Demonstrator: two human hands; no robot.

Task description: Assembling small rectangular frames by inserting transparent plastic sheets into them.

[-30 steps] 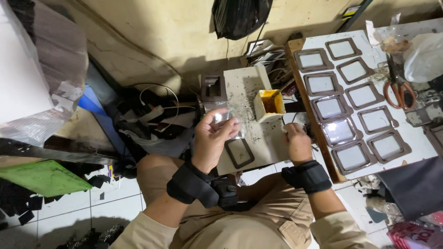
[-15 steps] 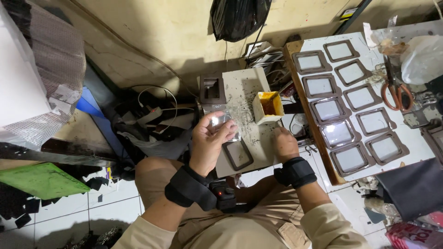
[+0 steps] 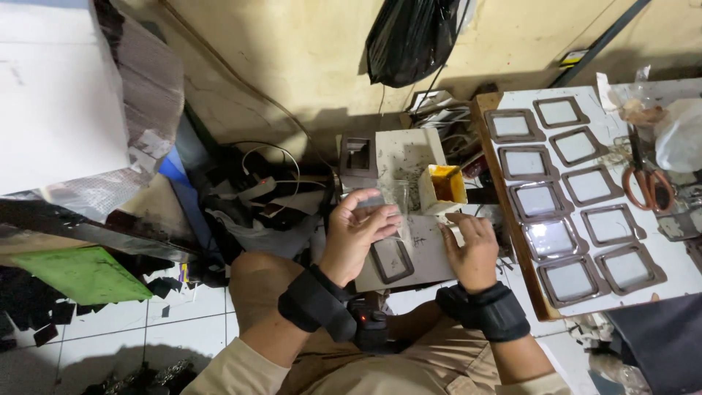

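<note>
My left hand [image 3: 356,234] holds a small clear plastic sheet [image 3: 386,207] by its edge above a grey work block [image 3: 409,212] on my lap. A dark rectangular frame [image 3: 391,260] lies flat on the block just under that hand. My right hand [image 3: 468,247] rests on the block's right side, fingers spread, holding nothing that I can see. A small yellow box of glue [image 3: 444,187] stands on the block just beyond the right hand. Both wrists wear black bands.
A white board [image 3: 662,274] at the right carries several dark frames with clear windows in two rows. Orange-handled scissors [image 3: 641,178] lie at its far side. A second frame piece [image 3: 357,155] sits at the block's far left. Cables, scraps and a green sheet [image 3: 80,273] clutter the floor at left.
My right hand has drawn back from the block's right edge toward the middle and flattened. My left hand has stayed put with the clear sheet, its fingers opening slightly.
</note>
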